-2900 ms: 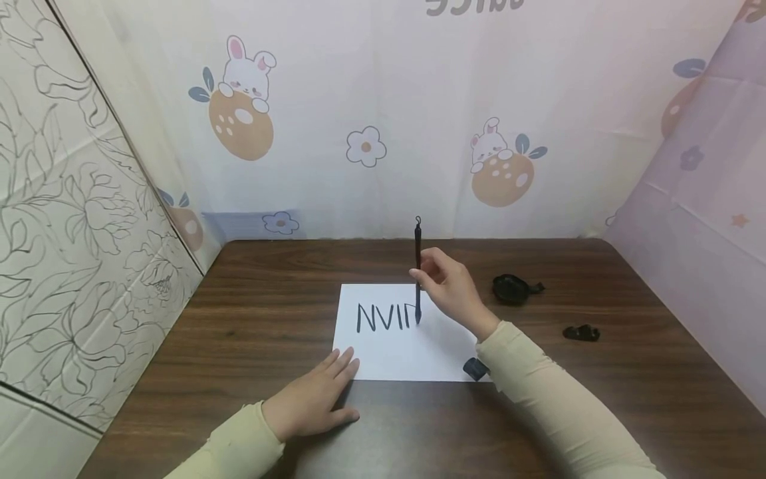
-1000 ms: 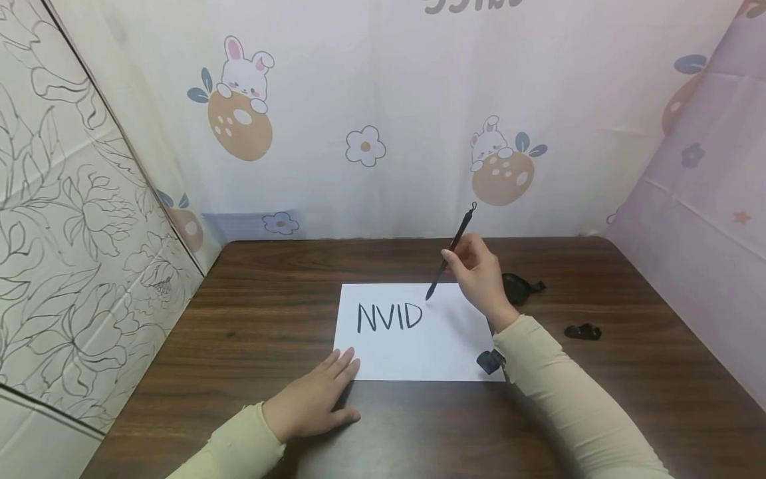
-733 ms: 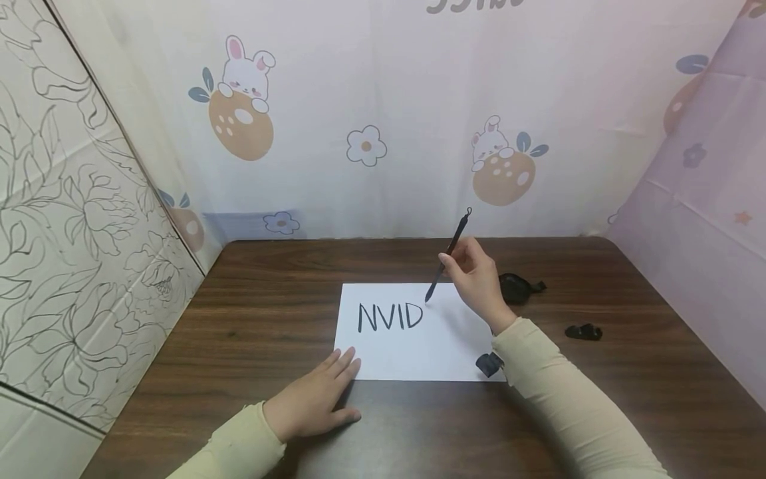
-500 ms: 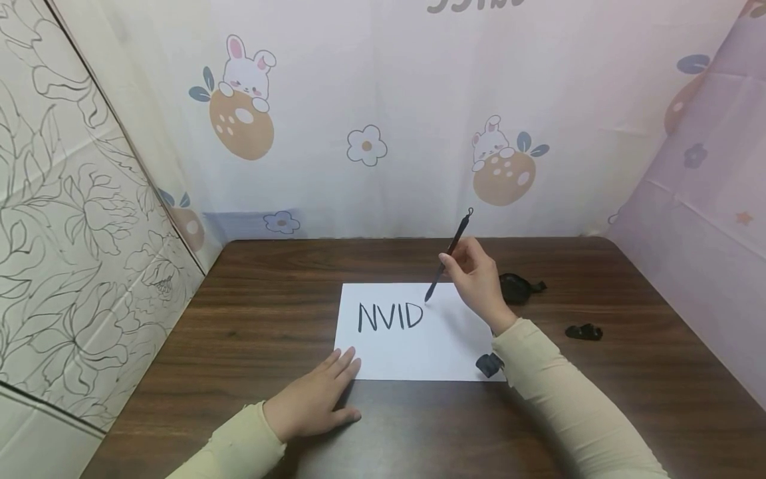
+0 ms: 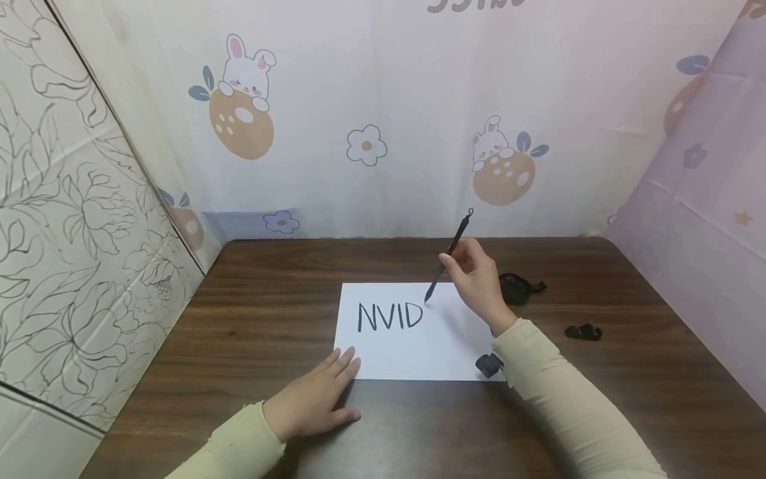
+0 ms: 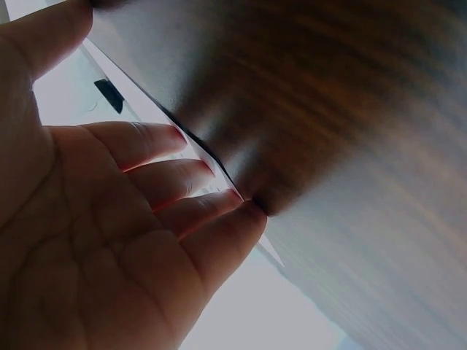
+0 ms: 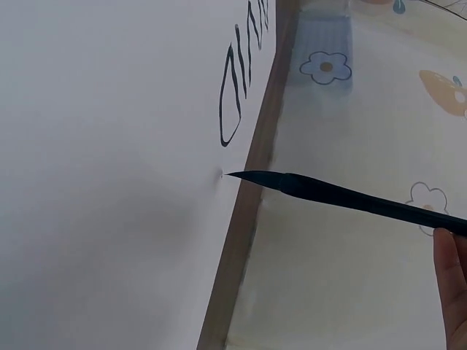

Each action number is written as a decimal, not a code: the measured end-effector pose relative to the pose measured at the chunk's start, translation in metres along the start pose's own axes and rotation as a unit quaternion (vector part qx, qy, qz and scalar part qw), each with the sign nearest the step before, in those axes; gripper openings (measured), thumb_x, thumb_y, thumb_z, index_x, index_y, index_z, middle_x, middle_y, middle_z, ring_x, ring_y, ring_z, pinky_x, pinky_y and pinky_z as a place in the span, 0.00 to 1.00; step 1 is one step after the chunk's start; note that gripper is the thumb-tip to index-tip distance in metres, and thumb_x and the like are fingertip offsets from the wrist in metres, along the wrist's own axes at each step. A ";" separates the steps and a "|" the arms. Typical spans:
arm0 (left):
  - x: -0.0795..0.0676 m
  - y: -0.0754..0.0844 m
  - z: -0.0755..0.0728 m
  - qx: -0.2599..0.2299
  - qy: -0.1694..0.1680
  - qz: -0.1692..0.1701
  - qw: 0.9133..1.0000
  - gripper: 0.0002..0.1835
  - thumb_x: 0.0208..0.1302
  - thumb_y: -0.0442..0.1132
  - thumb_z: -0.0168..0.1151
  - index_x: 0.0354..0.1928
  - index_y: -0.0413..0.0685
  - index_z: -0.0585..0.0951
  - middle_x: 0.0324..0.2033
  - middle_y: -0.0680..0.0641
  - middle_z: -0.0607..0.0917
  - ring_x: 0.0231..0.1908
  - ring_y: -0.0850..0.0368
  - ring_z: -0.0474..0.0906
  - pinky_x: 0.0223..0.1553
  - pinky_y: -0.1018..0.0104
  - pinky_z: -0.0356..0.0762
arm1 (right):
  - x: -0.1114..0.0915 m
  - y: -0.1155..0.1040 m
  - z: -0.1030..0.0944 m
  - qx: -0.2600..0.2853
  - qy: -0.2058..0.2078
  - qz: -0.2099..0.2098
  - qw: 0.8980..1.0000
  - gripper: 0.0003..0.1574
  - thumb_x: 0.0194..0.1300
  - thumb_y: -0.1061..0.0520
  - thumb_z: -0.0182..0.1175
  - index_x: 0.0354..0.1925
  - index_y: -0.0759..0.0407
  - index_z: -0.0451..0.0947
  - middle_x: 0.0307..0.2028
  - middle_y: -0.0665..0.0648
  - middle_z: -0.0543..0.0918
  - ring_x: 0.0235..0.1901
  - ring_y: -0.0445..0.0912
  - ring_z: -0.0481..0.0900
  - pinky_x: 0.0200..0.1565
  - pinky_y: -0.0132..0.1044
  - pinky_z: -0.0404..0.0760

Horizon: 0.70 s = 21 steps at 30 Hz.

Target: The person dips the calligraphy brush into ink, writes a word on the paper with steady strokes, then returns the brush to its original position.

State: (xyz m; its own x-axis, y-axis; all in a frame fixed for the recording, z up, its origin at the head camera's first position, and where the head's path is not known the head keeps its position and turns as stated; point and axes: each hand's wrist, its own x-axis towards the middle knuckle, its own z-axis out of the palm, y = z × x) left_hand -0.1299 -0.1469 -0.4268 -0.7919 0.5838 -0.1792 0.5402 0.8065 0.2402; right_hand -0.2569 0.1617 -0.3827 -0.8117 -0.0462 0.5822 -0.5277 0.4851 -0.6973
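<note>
My right hand (image 5: pixel 479 276) pinches a dark calligraphy brush (image 5: pixel 459 233) by its handle, the loop end tilted up to the right. In the right wrist view the pointed bristles (image 7: pixel 255 177) hover at or just over the paper; whether they touch, I cannot tell. A white sheet of paper (image 5: pixel 413 352) bears the black letters NVID (image 5: pixel 390 317), with the brush tip just right of the D. My left hand (image 5: pixel 314 399) lies with spread, straight fingers on the sheet's lower left corner, its thumb over the wood.
A black dish (image 5: pixel 519 288) with a small handle stands behind my right hand, partly hidden. Farther right lies a small black wavy piece (image 5: pixel 583 331). A dark block (image 5: pixel 489 365) sits by my right cuff. Patterned curtains (image 5: pixel 419 100) border the brown table (image 5: pixel 239 319).
Since the oldest frame, the D's curve has been finished, and my right hand has moved right and tilted the brush. Over the last half second it barely moves. My left hand stays put.
</note>
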 end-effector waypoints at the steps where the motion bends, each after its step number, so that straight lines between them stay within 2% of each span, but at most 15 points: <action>1: 0.000 0.000 0.000 0.000 0.000 0.000 1.000 0.43 0.64 0.61 0.59 0.73 0.43 0.62 0.75 0.41 0.59 0.74 0.40 0.55 0.71 0.47 0.61 | 0.000 0.000 0.000 0.001 0.001 -0.001 1.000 0.11 0.66 0.61 0.63 0.44 0.61 0.72 0.31 0.58 0.81 0.30 0.50 0.84 0.35 0.23 0.82; 13: 0.001 -0.001 0.002 -0.003 -0.003 -0.002 1.000 0.43 0.64 0.61 0.59 0.74 0.44 0.62 0.75 0.41 0.58 0.74 0.40 0.54 0.71 0.47 0.61 | -0.001 0.001 0.000 0.012 -0.003 0.006 1.000 0.11 0.67 0.60 0.63 0.44 0.60 0.72 0.31 0.58 0.80 0.30 0.52 0.84 0.34 0.24 0.82; 21: 0.000 0.000 0.000 -0.005 0.002 0.002 1.000 0.43 0.64 0.60 0.60 0.73 0.42 0.62 0.75 0.40 0.58 0.74 0.39 0.54 0.71 0.46 0.61 | -0.001 0.000 0.001 -0.001 -0.002 0.005 1.000 0.12 0.66 0.60 0.63 0.46 0.63 0.73 0.32 0.59 0.80 0.29 0.50 0.82 0.34 0.21 0.80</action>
State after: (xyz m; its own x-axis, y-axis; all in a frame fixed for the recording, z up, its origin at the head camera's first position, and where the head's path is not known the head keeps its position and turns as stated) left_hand -0.1305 -0.1471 -0.4269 -0.7908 0.5868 -0.1743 0.5404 0.8030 0.2514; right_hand -0.2556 0.1610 -0.3834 -0.8174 -0.0445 0.5743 -0.5196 0.4874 -0.7018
